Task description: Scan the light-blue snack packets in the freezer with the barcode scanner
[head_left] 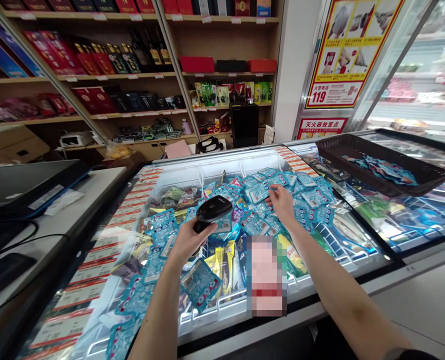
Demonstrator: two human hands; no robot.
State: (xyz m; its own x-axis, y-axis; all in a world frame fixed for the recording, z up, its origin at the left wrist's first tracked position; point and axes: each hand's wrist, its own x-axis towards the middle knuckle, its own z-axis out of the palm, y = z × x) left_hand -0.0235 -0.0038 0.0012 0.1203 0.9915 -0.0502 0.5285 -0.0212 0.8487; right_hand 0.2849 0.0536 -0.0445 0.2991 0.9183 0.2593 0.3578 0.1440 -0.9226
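My left hand (189, 240) is closed round the grip of a black handheld barcode scanner (212, 210), its head pointing at the blue packets (258, 192) piled in an open chest freezer (192, 172). My right hand (280, 200) reaches further in, fingers pinching the edge of one blue packet on top of the pile. Several more blue packets (200, 282) lie near the freezer's front, among yellow ice-cream wrappers (222, 260).
A black plastic basket (428, 182) with a few blue packets rests on the closed glass lid at the right. A counter (91, 192) with a dark monitor and cables is on the left. Shelves of boxed goods and bottles (132, 55) fill the back wall.
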